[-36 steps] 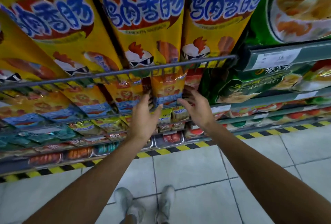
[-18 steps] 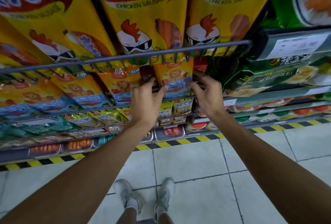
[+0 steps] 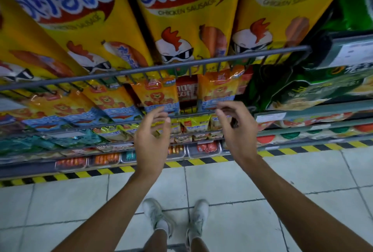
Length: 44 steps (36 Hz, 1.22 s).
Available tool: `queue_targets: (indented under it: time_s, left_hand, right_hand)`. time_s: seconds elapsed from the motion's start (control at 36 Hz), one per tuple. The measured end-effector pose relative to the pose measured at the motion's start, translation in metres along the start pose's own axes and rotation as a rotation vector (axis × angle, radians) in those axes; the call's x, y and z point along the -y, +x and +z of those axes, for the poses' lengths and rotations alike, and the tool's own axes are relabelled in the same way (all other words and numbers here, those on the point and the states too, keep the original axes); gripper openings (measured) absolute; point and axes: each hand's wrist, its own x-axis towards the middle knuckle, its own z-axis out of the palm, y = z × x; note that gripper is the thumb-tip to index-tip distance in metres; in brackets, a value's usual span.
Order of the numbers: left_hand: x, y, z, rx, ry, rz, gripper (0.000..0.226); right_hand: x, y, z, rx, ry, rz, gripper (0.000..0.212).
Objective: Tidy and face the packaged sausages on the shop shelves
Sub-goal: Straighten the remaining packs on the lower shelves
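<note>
1. The left hand (image 3: 150, 142) is raised in front of the shelves with its fingers loosely curved and spread, thumb apart. It holds nothing, and I cannot tell whether any fingertip touches the packet just beyond it.
2. The right hand (image 3: 236, 130) is beside it at about the same height, fingers bent in a loose claw, also holding nothing and, as far as can be seen, touching nothing.
3. Just past the left fingertips hangs an orange lion packet (image 3: 156, 96). A second lion packet (image 3: 217, 90) hangs just past the right fingertips. Both hang upright, long axis vertical, faces toward the person.
4. Between the two, straight ahead of the gap between the hands, a red packet (image 3: 186, 91) sits further back. It is about equally near to either hand.
5. Judged from this, the next move is a short forward reach, each hand taking the packet in front of it to square it up.
6. Above the hands, beyond a grey rail (image 3: 153, 69), stand large yellow chicken sausage bags (image 3: 187, 23). Below the hands lie smaller packs (image 3: 193, 124) and trays (image 3: 203, 147) on lower shelves.
</note>
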Motion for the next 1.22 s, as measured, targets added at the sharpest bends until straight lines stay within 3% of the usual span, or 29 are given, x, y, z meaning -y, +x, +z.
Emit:
queue_targets:
  time_s: [0.11,0.25,0.56,0.69,0.81,1.0,1.14,1.22]
  left_hand:
    - [0.017,0.008,-0.017,-0.090,-0.017,-0.084,0.043]
    - [0.014,0.032,-0.018,-0.129,-0.105,-0.210,0.050]
    - [0.017,0.040,-0.014,-0.294,-0.111,-0.102,0.031]
    - [0.011,0.042,-0.010,-0.321,-0.130,-0.078,0.031]
    - [0.018,0.039,-0.010,-0.234,-0.095,-0.104,0.029]
    - [0.023,0.024,-0.027,-0.077,-0.054,-0.097,0.034]
    - [0.038,0.018,-0.058,-0.202,-0.125,-0.112,0.034]
    - [0.048,0.022,-0.074,-0.269,-0.150,-0.174,0.038]
  right_hand:
    - [0.018,0.007,0.039,0.307,-0.003,0.055,0.036]
    - [0.027,0.025,0.080,0.354,-0.120,0.134,0.047]
    - [0.034,0.020,0.101,0.160,-0.119,0.137,0.027]
    - [0.035,0.026,0.092,0.133,-0.113,0.103,0.035]
    - [0.024,0.024,0.089,0.211,-0.185,0.178,0.036]
    - [0.028,0.014,0.086,0.160,-0.133,0.215,0.032]
    - [0.051,-0.018,0.082,-0.075,0.040,0.135,0.034]
    - [0.061,-0.030,0.096,0.058,0.077,0.058,0.036]
